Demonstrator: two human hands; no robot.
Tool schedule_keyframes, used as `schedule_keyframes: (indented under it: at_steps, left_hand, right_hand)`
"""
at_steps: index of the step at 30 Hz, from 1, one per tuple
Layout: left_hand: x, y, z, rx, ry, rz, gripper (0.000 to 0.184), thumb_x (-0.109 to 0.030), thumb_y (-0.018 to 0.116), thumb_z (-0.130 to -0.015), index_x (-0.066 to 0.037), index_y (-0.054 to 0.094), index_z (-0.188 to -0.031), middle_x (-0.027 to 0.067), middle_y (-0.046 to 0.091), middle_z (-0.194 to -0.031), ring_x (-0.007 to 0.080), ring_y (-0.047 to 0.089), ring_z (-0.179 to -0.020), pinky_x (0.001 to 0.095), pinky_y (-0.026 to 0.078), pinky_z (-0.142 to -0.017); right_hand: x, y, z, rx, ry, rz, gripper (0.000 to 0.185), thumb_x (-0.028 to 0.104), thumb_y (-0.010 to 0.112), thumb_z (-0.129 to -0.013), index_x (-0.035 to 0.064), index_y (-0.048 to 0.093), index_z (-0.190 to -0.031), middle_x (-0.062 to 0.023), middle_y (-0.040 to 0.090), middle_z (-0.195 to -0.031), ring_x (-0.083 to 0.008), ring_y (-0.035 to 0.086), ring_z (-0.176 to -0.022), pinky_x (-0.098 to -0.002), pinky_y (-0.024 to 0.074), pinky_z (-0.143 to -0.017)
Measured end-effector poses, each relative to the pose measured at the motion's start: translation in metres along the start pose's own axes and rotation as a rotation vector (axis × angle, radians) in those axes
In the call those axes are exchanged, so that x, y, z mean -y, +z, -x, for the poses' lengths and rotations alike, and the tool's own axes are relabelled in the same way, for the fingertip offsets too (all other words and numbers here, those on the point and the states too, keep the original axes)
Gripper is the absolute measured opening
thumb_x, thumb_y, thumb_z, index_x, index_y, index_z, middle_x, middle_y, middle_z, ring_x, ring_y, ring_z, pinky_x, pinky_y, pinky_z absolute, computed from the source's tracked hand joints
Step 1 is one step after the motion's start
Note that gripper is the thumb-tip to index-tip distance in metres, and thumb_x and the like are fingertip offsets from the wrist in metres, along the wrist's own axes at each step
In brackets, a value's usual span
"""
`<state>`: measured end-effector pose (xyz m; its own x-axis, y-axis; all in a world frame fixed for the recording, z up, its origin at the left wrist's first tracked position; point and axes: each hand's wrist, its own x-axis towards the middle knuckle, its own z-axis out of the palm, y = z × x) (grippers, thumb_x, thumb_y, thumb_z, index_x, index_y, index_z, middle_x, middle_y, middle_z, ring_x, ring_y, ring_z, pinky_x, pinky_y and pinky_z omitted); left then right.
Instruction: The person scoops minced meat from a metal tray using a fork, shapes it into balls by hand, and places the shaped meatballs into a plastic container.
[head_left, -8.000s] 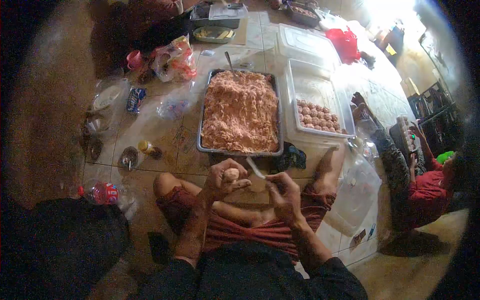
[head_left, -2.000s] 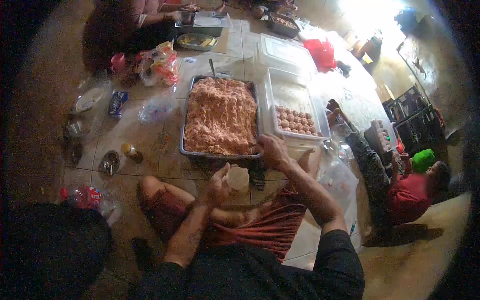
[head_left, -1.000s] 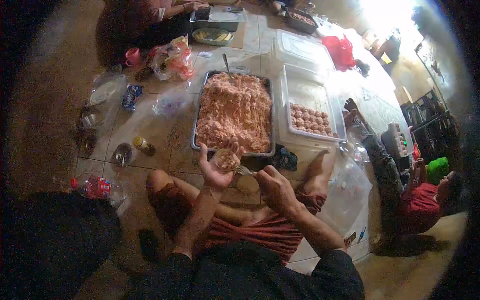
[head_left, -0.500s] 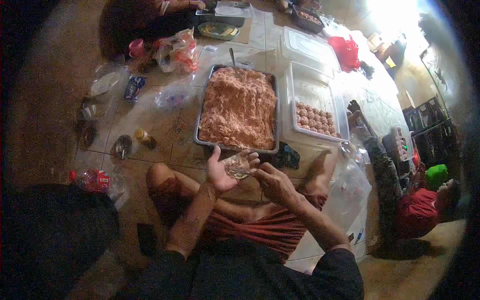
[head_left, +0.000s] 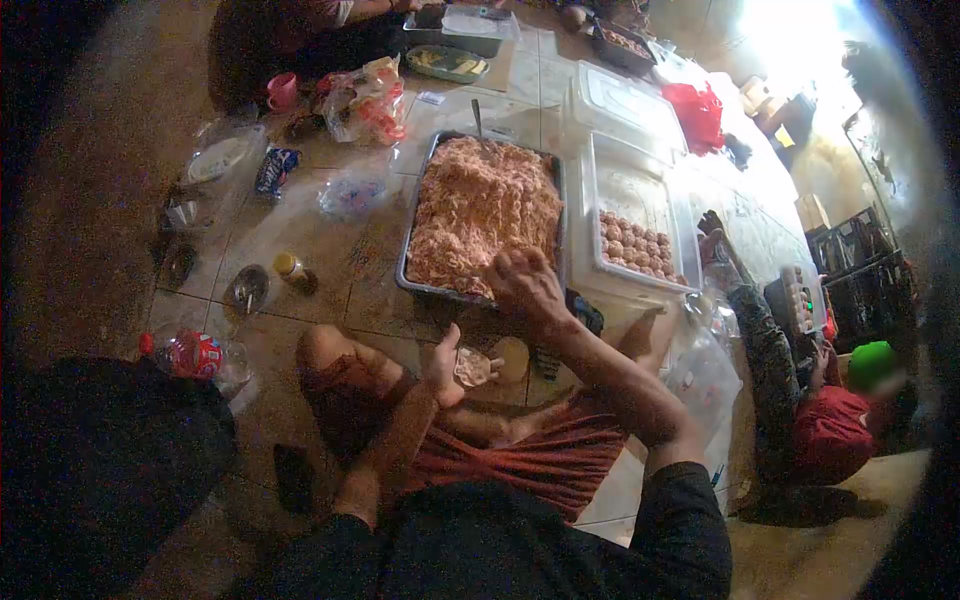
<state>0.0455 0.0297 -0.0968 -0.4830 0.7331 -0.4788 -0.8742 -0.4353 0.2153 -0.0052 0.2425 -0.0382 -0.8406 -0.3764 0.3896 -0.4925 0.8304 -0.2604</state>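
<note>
My left hand is palm up with its thumb raised, and a thin round wrapper with some pale filling lies across its fingers. Just right of it is a pale round disc, low in front of my crossed legs. My right hand is closed over the near right corner of a deep tray heaped with pink minced mixture. Whatever its fingers hold is hidden. A spoon handle sticks up at the tray's far side.
Right of the tray, a clear plastic box holds rows of meatballs. Plastic bags, a small jar and a bottle stand at left. One person in red is at right; another person sits at far left.
My right hand has moved from the wrapper up and forward to the tray's near edge. The left hand still supports the wrapper, now turned more sideways. The fork seen earlier is out of sight.
</note>
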Motion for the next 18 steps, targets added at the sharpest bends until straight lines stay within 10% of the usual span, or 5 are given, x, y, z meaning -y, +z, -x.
schedule_keyframes:
  at_steps: [2, 5, 7, 18]
  left_hand:
    - [-0.006, 0.001, 0.003, -0.031, 0.011, -0.029, 0.09, -0.066, 0.035, -0.099, 0.015, 0.036, -0.137, 0.0297, 0.058, -0.122, 0.0436, 0.064, -0.105, 0.0518, 0.055, -0.088]
    - [-0.017, 0.001, 0.014, 0.039, -0.086, 0.027, 0.084, -0.064, 0.031, -0.101, 0.012, 0.044, -0.133, 0.0286, 0.062, -0.115, 0.0406, 0.066, -0.103, 0.0508, 0.056, -0.086]
    - [-0.016, -0.015, 0.005, -0.034, -0.06, -0.04, 0.083, -0.063, 0.029, -0.101, 0.013, 0.049, -0.128, 0.0286, 0.065, -0.111, 0.0385, 0.067, -0.101, 0.0509, 0.056, -0.086]
    - [-0.03, 0.038, 0.009, 0.383, -0.186, 0.13, 0.103, -0.076, 0.04, -0.09, 0.014, 0.037, -0.139, 0.0356, 0.044, -0.142, 0.0489, 0.049, -0.128, 0.0591, 0.043, -0.106]
  right_hand:
    - [0.025, -0.032, -0.012, 0.134, -0.238, 0.593, 0.04, 0.031, 0.062, -0.081, 0.013, 0.06, -0.117, -0.0121, 0.06, -0.118, -0.0267, 0.058, -0.11, -0.044, 0.0384, -0.103]
    - [0.046, -0.107, -0.031, 0.395, -0.224, 0.482, 0.039, 0.029, 0.062, -0.081, 0.0116, 0.061, -0.116, -0.0103, 0.061, -0.117, -0.0264, 0.058, -0.114, -0.0445, 0.0392, -0.103]
    - [0.008, -0.099, -0.012, 0.14, -0.329, 0.385, 0.032, 0.025, 0.063, -0.082, 0.0119, 0.065, -0.111, -0.0101, 0.063, -0.113, -0.0271, 0.059, -0.115, -0.0448, 0.0408, -0.101]
    - [0.005, -0.188, 0.03, 0.301, 0.265, -0.209, 0.015, 0.007, 0.063, -0.086, 0.0058, 0.066, -0.1, -0.0131, 0.065, -0.097, -0.0312, 0.065, -0.092, -0.0394, 0.0508, -0.08]
